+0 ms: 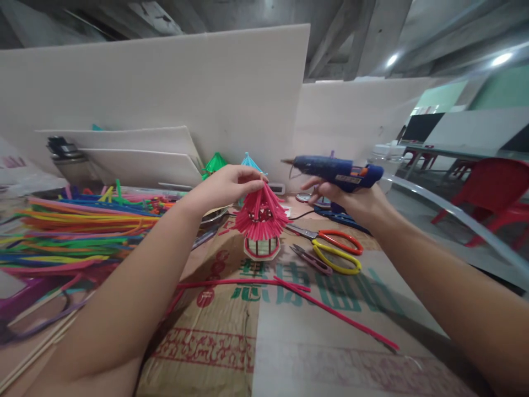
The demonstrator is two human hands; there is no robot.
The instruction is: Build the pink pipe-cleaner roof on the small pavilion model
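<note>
My left hand [243, 182] pinches the peak of a small pavilion model [263, 212] with a pink roof of pipe cleaners and an octagonal base. The model stands upright on a printed cardboard sheet [206, 353]. Raised at the right, my right hand [330, 193] grips a blue hot glue gun [330, 168], its nozzle pointing left above and to the right of the roof. Two red pipe cleaners [339, 314] lie in front of the model. Beside it rest orange-and-yellow-handled scissors [339, 253] and small thread snips [312, 260].
Bundles of coloured pipe cleaners [82, 226] cover the left side. Green [215, 162] and blue [250, 160] roofed models stand behind my left hand. A white board [248, 99] rises at the back. Blue-handled pliers [343, 216] lie right, and a clear tube [454, 209] arcs past my right arm.
</note>
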